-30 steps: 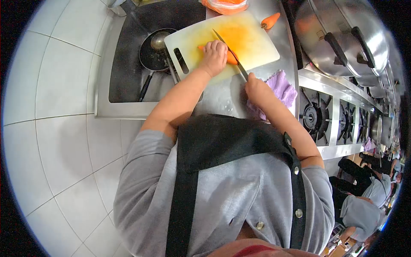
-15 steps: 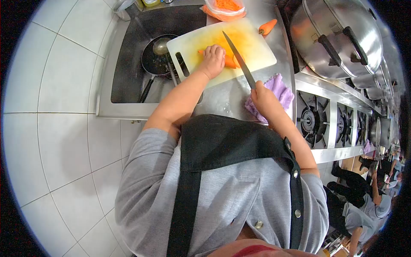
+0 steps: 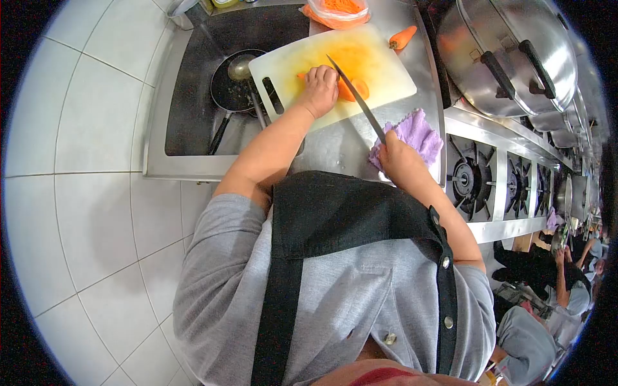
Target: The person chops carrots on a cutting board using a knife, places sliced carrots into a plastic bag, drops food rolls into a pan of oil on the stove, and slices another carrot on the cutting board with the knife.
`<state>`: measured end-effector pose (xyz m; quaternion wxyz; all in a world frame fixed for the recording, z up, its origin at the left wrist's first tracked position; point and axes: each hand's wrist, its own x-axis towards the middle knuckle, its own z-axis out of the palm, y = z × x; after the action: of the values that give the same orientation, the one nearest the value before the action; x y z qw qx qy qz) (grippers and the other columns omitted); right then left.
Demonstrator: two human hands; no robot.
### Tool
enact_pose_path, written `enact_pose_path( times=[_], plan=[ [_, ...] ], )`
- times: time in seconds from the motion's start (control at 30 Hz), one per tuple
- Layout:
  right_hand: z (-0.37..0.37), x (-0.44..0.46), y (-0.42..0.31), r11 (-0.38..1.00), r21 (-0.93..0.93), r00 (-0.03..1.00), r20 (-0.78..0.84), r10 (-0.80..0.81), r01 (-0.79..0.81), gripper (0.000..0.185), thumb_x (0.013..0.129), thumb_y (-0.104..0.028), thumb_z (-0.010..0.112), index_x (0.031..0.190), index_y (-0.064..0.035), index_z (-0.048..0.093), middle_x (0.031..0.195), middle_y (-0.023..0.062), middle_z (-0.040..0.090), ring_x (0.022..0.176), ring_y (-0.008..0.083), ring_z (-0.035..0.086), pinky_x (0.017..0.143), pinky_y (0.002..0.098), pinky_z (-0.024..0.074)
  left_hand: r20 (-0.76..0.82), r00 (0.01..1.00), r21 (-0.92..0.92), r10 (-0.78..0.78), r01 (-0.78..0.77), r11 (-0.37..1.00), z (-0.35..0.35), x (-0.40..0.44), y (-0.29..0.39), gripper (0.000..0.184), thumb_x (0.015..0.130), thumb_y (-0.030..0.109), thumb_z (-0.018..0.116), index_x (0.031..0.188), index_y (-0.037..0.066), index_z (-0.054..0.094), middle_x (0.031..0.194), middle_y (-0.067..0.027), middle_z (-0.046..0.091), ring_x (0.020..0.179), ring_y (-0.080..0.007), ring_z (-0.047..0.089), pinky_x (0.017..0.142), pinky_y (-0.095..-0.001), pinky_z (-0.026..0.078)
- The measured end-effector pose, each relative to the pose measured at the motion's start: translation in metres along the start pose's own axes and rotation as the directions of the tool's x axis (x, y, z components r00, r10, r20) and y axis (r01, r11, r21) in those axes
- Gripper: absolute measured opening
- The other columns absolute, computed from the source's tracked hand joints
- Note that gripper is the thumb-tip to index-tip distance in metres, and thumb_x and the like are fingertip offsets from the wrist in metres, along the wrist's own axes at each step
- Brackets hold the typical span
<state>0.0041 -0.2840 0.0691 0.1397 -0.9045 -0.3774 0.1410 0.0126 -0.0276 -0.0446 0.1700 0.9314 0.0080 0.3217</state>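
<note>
Over a carrot (image 3: 346, 91) on the white cutting board (image 3: 393, 80), my left hand (image 3: 320, 89) is closed, its fingers curled and pressing the carrot down. An orange cut piece lies at the carrot's right end, next to the blade. My right hand (image 3: 400, 156) is wrapped round the handle of a long knife (image 3: 364, 106), whose blade slants up and left across the board near the carrot's cut end. A purple cloth (image 3: 419, 135) lies on the steel counter beside and partly beneath my right hand. Orange-yellow stains mark the board.
Left of the board, a sink (image 3: 187, 109) holds a black pan (image 3: 226, 87) with a ladle (image 3: 241, 67). Above the board are a bag of orange shreds (image 3: 338, 13) and a whole carrot (image 3: 403, 38). A large pot (image 3: 508, 51) and stove burners (image 3: 470, 178) stand right; people (image 3: 528, 341) are at lower right.
The knife first came off the carrot toward the right, then its tip moved slightly left and down. A cut piece now shows at the carrot's right end. My left hand has stayed on the carrot.
</note>
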Motion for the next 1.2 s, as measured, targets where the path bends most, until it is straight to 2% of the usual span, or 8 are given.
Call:
enact_pose_path(
  times=[0.1, 0.63, 0.7, 0.8, 0.93, 1.0, 1.13, 1.2],
  plan=[
    [0.005, 0.002, 0.006, 0.999, 0.009, 0.999, 0.027, 0.047, -0.048, 0.021, 0.09, -0.019, 0.048, 0.092, 0.0011, 0.042, 0.073, 0.0292, 0.06, 0.072, 0.0456, 0.059, 0.066, 0.0534, 0.0452, -0.013, 1.0, 0.013, -0.007, 0.007, 1.0, 0.001, 0.0, 0.001, 0.021, 0.078, 0.007, 0.053, 0.098, 0.004, 0.046, 0.102, -0.0173, 0.047, 0.096, -0.0364, 0.044, 0.086, -0.0462, 0.035],
    [0.003, 0.011, 0.008, 0.996, 0.084, 0.997, 0.079, 0.012, -0.019, 0.017, 0.088, -0.013, 0.048, 0.089, 0.0034, 0.044, 0.07, 0.0308, 0.057, 0.07, 0.0468, 0.058, 0.063, 0.0538, 0.0441, 0.044, 0.999, -0.021, -0.018, 0.019, 1.0, -0.002, 0.0, 0.001, 0.018, 0.082, 0.007, 0.049, 0.098, 0.003, 0.044, 0.103, -0.018, 0.046, 0.096, -0.0368, 0.043, 0.087, -0.0472, 0.034],
    [0.007, 0.017, 0.013, 0.99, 0.123, 0.997, 0.024, -0.077, 0.074, 0.016, 0.087, -0.011, 0.048, 0.089, 0.0038, 0.044, 0.068, 0.031, 0.057, 0.069, 0.0465, 0.058, 0.063, 0.0536, 0.0438, 0.02, 1.0, -0.04, -0.012, 0.012, 0.999, 0.0, 0.0, 0.001, 0.018, 0.081, 0.007, 0.05, 0.098, 0.003, 0.044, 0.103, -0.0177, 0.046, 0.097, -0.0368, 0.042, 0.087, -0.0469, 0.034],
    [0.007, 0.026, 0.009, 0.995, 0.098, 0.997, 0.078, -0.024, 0.016, 0.016, 0.086, -0.011, 0.048, 0.088, 0.0043, 0.044, 0.068, 0.0307, 0.057, 0.068, 0.0465, 0.058, 0.063, 0.0536, 0.0437, 0.011, 1.0, -0.056, 0.0, 0.001, 0.998, 0.001, 0.0, -0.001, 0.018, 0.081, 0.007, 0.051, 0.098, 0.003, 0.045, 0.104, -0.0174, 0.047, 0.098, -0.0365, 0.042, 0.087, -0.0466, 0.034],
    [0.01, 0.031, 0.01, 0.997, 0.07, 0.995, 0.088, -0.039, 0.032, 0.013, 0.085, -0.008, 0.047, 0.089, 0.0034, 0.044, 0.068, 0.0287, 0.058, 0.066, 0.0449, 0.06, 0.06, 0.0528, 0.0464, 0.01, 1.0, -0.041, -0.008, 0.009, 0.999, 0.004, -0.003, -0.001, 0.018, 0.08, 0.006, 0.051, 0.098, 0.003, 0.045, 0.103, -0.0163, 0.048, 0.098, -0.036, 0.043, 0.087, -0.0463, 0.034],
    [0.01, 0.037, 0.009, 0.999, 0.054, 0.99, 0.14, -0.011, 0.003, 0.014, 0.086, -0.009, 0.042, 0.091, 0.0034, 0.045, 0.074, 0.0288, 0.06, 0.071, 0.0442, 0.061, 0.065, 0.0516, 0.0479, -0.036, 0.999, -0.066, 0.007, -0.01, 0.998, 0.009, -0.002, -0.006, 0.02, 0.078, 0.009, 0.054, 0.096, 0.007, 0.047, 0.101, -0.0135, 0.049, 0.095, -0.0333, 0.043, 0.085, -0.0459, 0.035],
    [0.032, 0.062, 0.003, 0.999, 0.007, 0.985, 0.165, 0.043, -0.045, 0.019, 0.088, -0.01, 0.038, 0.096, 0.0044, 0.046, 0.084, 0.0294, 0.062, 0.08, 0.0428, 0.062, 0.071, 0.0507, 0.0488, -0.025, 1.0, -0.067, 0.006, -0.007, 0.998, 0.003, 0.001, -0.001, 0.018, 0.079, 0.006, 0.052, 0.096, 0.004, 0.045, 0.099, -0.0148, 0.05, 0.095, -0.0348, 0.045, 0.085, -0.0466, 0.035],
    [0.035, 0.063, -0.002, 0.99, -0.012, 0.967, 0.211, 0.14, -0.14, 0.025, 0.088, -0.011, 0.035, 0.101, 0.0057, 0.047, 0.092, 0.0305, 0.061, 0.088, 0.0424, 0.062, 0.077, 0.0502, 0.0483, -0.02, 1.0, -0.05, 0.003, -0.004, 0.999, 0.001, 0.002, -0.001, 0.018, 0.079, 0.006, 0.052, 0.095, 0.005, 0.045, 0.1, -0.0149, 0.05, 0.094, -0.0344, 0.045, 0.085, -0.0469, 0.035]
  ],
)
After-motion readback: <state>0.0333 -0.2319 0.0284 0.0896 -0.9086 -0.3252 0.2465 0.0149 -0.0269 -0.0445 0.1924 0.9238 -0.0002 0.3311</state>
